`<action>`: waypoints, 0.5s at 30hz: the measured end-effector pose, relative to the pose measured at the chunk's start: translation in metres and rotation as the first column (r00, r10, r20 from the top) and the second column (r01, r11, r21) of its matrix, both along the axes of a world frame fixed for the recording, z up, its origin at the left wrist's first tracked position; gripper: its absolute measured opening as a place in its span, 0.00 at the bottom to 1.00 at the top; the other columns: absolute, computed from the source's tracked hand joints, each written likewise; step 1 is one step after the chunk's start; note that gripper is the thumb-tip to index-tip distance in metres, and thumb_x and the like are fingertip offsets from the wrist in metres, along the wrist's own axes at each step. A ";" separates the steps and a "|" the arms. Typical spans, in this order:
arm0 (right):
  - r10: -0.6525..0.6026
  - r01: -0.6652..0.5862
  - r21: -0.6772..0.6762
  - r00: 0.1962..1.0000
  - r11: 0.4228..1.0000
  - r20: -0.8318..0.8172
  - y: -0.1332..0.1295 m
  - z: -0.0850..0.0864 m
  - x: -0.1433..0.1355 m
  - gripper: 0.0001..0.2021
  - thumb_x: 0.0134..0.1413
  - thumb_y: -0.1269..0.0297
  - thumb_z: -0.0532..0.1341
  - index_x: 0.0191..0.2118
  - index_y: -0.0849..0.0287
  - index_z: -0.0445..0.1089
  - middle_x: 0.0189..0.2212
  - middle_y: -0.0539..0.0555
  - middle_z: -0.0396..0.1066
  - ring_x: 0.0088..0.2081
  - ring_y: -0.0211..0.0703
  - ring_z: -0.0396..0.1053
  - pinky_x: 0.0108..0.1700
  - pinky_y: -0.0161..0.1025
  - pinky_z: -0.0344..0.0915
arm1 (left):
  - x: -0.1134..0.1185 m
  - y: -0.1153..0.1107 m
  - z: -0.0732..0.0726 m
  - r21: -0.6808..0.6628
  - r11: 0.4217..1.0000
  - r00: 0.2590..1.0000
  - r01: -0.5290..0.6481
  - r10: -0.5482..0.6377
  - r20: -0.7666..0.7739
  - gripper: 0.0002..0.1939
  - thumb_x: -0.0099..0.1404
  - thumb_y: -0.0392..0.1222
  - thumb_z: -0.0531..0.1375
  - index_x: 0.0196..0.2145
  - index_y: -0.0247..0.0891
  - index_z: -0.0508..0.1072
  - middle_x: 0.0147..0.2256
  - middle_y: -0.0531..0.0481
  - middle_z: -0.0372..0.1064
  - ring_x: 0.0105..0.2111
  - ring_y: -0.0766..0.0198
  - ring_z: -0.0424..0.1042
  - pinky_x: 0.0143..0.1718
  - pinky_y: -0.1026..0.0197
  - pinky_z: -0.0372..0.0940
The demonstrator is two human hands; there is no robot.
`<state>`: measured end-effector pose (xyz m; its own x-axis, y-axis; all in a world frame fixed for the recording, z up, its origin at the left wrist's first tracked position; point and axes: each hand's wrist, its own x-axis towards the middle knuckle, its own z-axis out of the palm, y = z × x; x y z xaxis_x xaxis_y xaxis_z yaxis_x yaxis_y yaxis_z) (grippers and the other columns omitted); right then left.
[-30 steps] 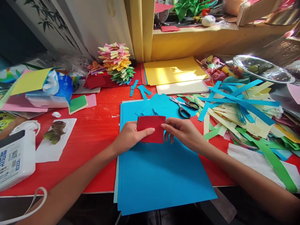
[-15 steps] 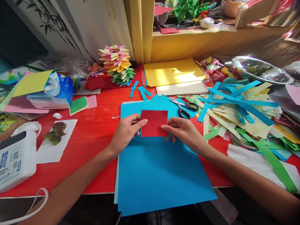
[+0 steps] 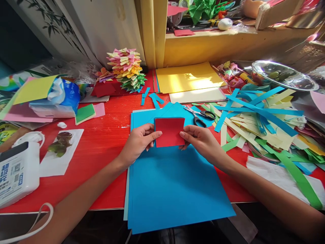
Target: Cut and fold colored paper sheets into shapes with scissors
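Note:
Between my hands is a small square of red paper point(image 3: 169, 132), raised above a large blue sheet point(image 3: 175, 189). A thin blue edge shows along its left and top sides, so it may be more than one layer. My left hand point(image 3: 142, 139) pinches the left edge, thumb on the front and fingers behind. On the right edge, my right hand point(image 3: 196, 136) holds it the same way. Behind the square lie folded or cut blue pieces point(image 3: 175, 109) on the blue sheet. Scissors point(image 3: 200, 117) with black handles rest just beyond my right hand, blades pointing left.
Blue, cream and green paper strips point(image 3: 254, 115) pile up on the right. Yellow sheets point(image 3: 188, 79) lie at the back beside a folded-paper tower point(image 3: 128, 71). At left are a tissue pack point(image 3: 67, 98), a white device point(image 3: 20, 176) and a paper point(image 3: 66, 166) with dark green pieces.
The red square has shifted slightly right and up and turned a little, showing more blue along its left edge. Both hands still grip its sides.

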<state>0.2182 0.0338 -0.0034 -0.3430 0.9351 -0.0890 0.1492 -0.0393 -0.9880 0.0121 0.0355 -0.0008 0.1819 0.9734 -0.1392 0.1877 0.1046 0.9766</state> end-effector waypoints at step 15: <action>0.036 -0.037 0.058 0.999 0.998 0.013 0.006 -0.001 0.004 0.11 0.56 0.57 0.57 0.29 0.58 0.60 0.25 0.49 0.64 0.26 0.38 0.66 0.30 0.36 0.66 | -0.002 0.001 0.003 0.055 0.998 0.982 -0.013 0.003 0.191 0.13 0.53 0.49 0.64 0.29 0.37 0.68 0.20 0.57 0.61 0.18 0.72 0.63 0.16 0.69 0.58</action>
<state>0.2227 0.0395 -0.0040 -0.3760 0.9258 -0.0388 0.1616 0.0243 -0.9866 0.0101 0.0360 0.0024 0.1920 0.9802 -0.0483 -0.0034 0.0499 0.9987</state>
